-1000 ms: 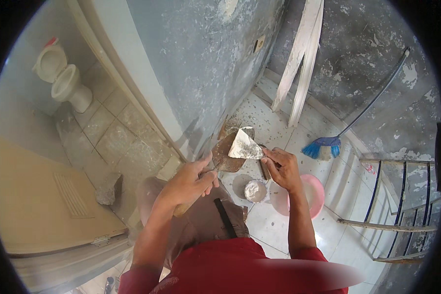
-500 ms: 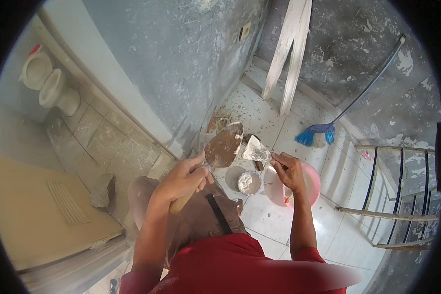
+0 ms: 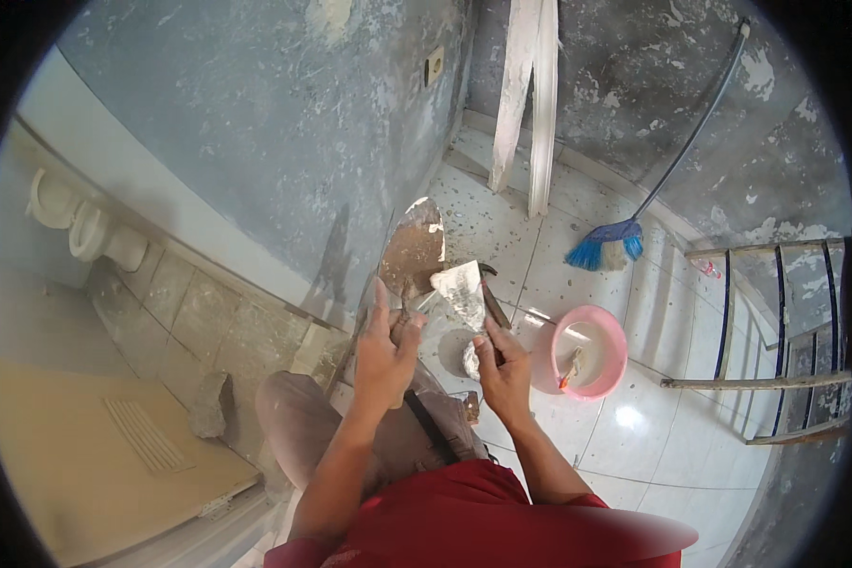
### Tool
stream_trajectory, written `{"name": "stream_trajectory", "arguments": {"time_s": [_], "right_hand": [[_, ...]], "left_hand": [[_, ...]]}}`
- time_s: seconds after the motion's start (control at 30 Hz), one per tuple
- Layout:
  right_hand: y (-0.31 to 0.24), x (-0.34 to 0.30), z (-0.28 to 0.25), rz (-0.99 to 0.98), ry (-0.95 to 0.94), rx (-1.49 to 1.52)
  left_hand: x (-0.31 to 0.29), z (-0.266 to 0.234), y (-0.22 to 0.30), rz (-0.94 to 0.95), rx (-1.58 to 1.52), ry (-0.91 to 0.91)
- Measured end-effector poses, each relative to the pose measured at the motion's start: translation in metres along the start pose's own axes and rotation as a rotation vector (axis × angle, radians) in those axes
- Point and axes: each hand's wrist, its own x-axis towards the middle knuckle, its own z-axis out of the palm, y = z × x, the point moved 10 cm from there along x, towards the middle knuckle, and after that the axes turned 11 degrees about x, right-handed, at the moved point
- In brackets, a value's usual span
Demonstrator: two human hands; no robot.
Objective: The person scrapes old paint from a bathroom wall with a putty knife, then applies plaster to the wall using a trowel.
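My left hand (image 3: 386, 358) is closed round the handle of a trowel, and the trowel's rounded brown blade (image 3: 413, 244) has white smears along its edge. In my right hand (image 3: 507, 381) is a putty knife (image 3: 462, 293), its flat blade coated with white paste. The two blades are side by side, nearly meeting; whether they touch I cannot tell. A small bowl of white paste (image 3: 470, 361) stands on the floor, largely hidden by my right hand. Partly behind the putty knife lies a hammer-like tool (image 3: 494, 309) with a dark head.
A pink bucket (image 3: 613, 333) holding cloudy liquid is right of my right hand. Beyond it a blue broom (image 3: 608, 244) leans on the patchy grey wall, near two pale boards (image 3: 543, 123). A ladder-like frame (image 3: 757, 383) lies at right, a rough stone (image 3: 210, 405) at left.
The trowel has turned more upright, and the putty knife has come left, closer to it. My right hand has left the bucket's front and now covers much of the bowl. The view has shifted slightly.
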Motion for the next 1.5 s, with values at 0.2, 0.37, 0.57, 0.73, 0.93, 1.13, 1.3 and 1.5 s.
{"name": "stream_trajectory", "arguments": {"time_s": [0.2,0.37,0.57,0.73,0.93,1.13,1.3,1.5], "right_hand": [[0.01,0.004,0.022,0.133,-0.036,-0.136],[-0.003,0.034,0.028,0.093,0.046,-0.028],[-0.006,0.069,0.022,0.103,0.098,0.182],[-0.002,0.07,0.011,0.219,-0.013,0.259],[-0.005,0.036,0.015,0.183,-0.102,0.396],[-0.012,0.002,0.029,0.353,-0.246,0.288],[-0.009,0.002,0.034,0.375,-0.191,0.258],[-0.01,0.045,0.038,0.252,-0.163,0.256]], "left_hand": [[-0.014,0.008,0.018,-0.02,0.033,0.016],[-0.026,0.008,0.025,0.166,0.139,0.132],[-0.031,0.001,-0.02,0.081,0.091,0.05],[-0.026,0.011,-0.033,-0.231,-0.633,-0.188],[-0.019,0.026,-0.037,-0.357,-1.123,-0.276],[-0.015,0.034,-0.041,-0.29,-1.264,-0.339],[-0.019,0.032,-0.037,-0.263,-1.092,-0.339],[-0.027,0.024,-0.035,-0.28,-0.973,-0.383]]}}
